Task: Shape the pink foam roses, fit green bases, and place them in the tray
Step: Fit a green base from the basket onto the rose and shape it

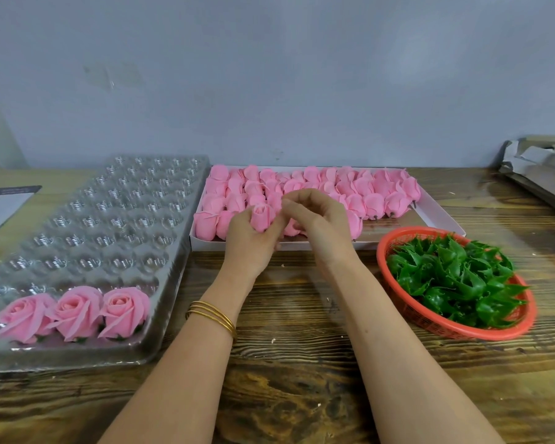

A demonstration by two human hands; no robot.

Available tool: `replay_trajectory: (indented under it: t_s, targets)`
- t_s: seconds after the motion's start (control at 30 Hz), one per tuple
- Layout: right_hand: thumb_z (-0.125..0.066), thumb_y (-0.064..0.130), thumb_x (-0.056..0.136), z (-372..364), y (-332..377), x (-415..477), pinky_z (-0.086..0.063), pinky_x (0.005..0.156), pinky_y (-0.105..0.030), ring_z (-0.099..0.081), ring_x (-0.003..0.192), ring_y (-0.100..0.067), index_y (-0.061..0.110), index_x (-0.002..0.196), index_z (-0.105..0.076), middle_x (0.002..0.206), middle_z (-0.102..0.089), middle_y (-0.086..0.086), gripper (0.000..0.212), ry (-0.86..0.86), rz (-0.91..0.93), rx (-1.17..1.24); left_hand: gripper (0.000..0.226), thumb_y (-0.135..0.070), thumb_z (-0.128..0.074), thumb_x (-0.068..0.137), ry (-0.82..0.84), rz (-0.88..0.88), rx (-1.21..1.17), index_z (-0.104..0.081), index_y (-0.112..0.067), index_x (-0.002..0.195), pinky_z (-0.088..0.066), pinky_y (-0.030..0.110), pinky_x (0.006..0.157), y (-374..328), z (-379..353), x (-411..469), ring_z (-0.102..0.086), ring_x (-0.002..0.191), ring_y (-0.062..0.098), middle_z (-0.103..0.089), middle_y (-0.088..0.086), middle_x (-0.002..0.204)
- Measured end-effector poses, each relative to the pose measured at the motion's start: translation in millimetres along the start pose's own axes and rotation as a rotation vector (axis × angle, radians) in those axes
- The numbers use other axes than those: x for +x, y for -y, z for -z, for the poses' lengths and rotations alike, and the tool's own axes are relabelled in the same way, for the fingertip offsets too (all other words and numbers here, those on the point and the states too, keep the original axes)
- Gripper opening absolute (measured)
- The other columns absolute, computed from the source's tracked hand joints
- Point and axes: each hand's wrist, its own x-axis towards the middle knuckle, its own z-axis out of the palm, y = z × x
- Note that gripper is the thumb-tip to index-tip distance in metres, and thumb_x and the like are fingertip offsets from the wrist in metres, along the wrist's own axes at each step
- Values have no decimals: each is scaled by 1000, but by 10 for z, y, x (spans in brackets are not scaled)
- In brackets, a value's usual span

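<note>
Three finished roses [74,310] sit in the near row of the clear tray [116,219], at nine o'clock from the hands. The left hand [253,241] curls round a closed bud [262,216] from below. The right hand [321,225] seems to pinch an outer petal at its top. The foam looks light, soft and easily torn, so hold it low at the base and peel gently. The box [436,216] of buds lies at twelve o'clock and the basket [382,251] of green bases [455,277] at four. Bare table [302,315] at six leaves working room.
</note>
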Motion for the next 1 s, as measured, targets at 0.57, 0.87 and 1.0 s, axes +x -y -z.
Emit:
replay_trajectory:
  t_s: [0.57,0.87,1.0]
  targets:
    - [-67,12,91,-187,-17,-69,-53,90,-31,-60,67,-10,4,81,-74,58,-61,6,14,117,128,-59,39,-4,-58,92,106,-132,197,-59,-36,69,-42,2,56,44,-42,22,-56,63,-21,-58,-21,62]
    - [-70,17,89,-191,-35,-86,-47,101,-26,-63,106,-5,10,109,-74,109,-72,-1,21,140,116,-147,40,-11,-62,93,39,-116,218,-55,-38,64,-42,1,52,65,-55,30,-54,55,-16,-55,-22,62]
    - [-71,22,89,-204,-83,-87,-40,106,-22,-57,119,-8,13,119,-70,122,-67,-3,32,152,137,-228,38,-10,-55,97,47,-100,247,-51,-34,68,-40,2,55,46,-63,31,-52,62,-9,-52,-17,67]
